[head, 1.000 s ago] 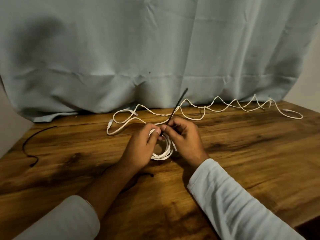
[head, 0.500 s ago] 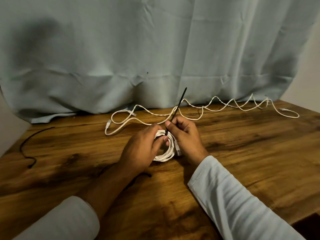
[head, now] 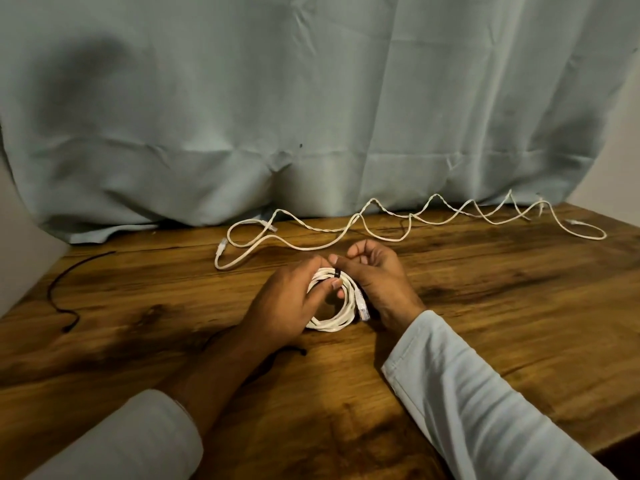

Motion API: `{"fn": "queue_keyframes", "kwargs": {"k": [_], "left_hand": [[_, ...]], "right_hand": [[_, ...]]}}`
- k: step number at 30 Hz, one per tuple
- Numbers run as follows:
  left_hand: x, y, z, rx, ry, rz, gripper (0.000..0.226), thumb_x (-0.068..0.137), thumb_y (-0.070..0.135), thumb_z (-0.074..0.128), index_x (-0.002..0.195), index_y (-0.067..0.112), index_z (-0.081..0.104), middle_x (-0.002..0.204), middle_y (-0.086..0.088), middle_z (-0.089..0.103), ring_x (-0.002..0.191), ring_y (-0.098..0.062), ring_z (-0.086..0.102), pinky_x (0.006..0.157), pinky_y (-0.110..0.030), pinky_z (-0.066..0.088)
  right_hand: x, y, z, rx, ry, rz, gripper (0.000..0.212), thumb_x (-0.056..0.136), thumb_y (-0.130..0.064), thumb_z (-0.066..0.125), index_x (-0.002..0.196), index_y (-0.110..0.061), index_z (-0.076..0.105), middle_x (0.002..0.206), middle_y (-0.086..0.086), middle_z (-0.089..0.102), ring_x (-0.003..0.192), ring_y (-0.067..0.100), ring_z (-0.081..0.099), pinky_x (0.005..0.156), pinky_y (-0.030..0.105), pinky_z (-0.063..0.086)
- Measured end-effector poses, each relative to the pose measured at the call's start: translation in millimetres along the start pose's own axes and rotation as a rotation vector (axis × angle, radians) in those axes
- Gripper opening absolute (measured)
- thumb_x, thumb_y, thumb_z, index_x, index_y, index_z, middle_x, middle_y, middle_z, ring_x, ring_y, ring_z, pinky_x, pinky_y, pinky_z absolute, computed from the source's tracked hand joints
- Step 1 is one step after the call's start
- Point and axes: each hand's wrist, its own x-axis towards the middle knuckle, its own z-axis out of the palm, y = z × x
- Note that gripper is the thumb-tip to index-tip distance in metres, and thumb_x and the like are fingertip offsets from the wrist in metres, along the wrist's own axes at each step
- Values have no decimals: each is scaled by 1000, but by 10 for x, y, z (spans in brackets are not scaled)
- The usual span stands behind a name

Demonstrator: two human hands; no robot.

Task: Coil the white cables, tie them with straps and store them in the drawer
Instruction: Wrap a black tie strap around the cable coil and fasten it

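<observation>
Left hand: fingers curl round the coiled white cable, mid-bench.
Right hand: fingers pinch the black strap at the coil's far side.
Far edge: second white cable lies loose.

The coiled white cable lies on the wooden worktop, and a black strap is wrapped round its far edge. The left hand grips the coil's left side, with the thumb reaching across into the centre. The right hand pinches at the strap with curled fingertips (the strap's free end cannot be made out). A clear plug lies along the coil's right side, against the right hand. Further back, an uncoiled white cable runs in wavy loops just in front of a pale blue-grey curtain. A spare black strap lies well apart at the left.
</observation>
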Motion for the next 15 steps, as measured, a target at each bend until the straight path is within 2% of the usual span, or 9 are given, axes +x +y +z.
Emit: {"fn": "queue_keyframes", "kwargs": {"k": [2,4,6,8,9,11,15], "left_hand": [[4,7,-4,-45,-8,-9,12,101,35,60,109,28,65,98,15,72,93,-2,67,82,-34,54],[14,8,-12,-72,-4,-23,10,101,32,62,108,27,66,95,13,73,90,-1,67,79,-30,54],[22,-16,-28,-93,32,-54,10,101,32,63,108,25,67,95,11,72,89,-2,67,79,-34,55],[30,-52,-58,-112,72,-91,13,101,30,62,110,22,67,96,9,72,89,-3,67,81,-37,55],[31,-64,-73,-114,79,-105,13,102,29,61,111,21,66,98,9,72,90,-3,67,81,-37,55],[24,-63,-92,-105,72,-115,15,103,27,59,113,19,65,101,8,72,92,-2,66,81,-35,55],[27,-40,-81,-69,78,-100,15,103,27,59,113,17,64,101,6,71,92,-5,66,82,-37,55]], "right_hand": [[10,-1,-7,-85,-26,-49,12,92,-7,74,95,0,64,74,20,69,50,23,64,48,29,55],[21,16,-26,-144,-42,-77,16,95,-12,72,92,4,70,77,22,71,60,28,64,58,33,56],[25,33,-25,-143,-67,-70,26,97,-21,71,87,3,74,75,22,69,65,29,61,64,37,51],[14,26,-4,-127,-118,-24,32,90,-32,78,89,0,77,80,29,70,72,34,62,72,45,50],[7,17,4,-129,-144,-3,35,84,-33,82,95,0,77,90,34,71,80,40,64,79,53,52],[-12,-8,5,-146,-164,33,38,77,-23,84,106,0,76,108,32,72,96,43,67,97,63,50],[-40,-31,11,-189,-154,47,36,75,-18,84,108,-4,77,108,28,74,103,49,69,101,70,46]]}}
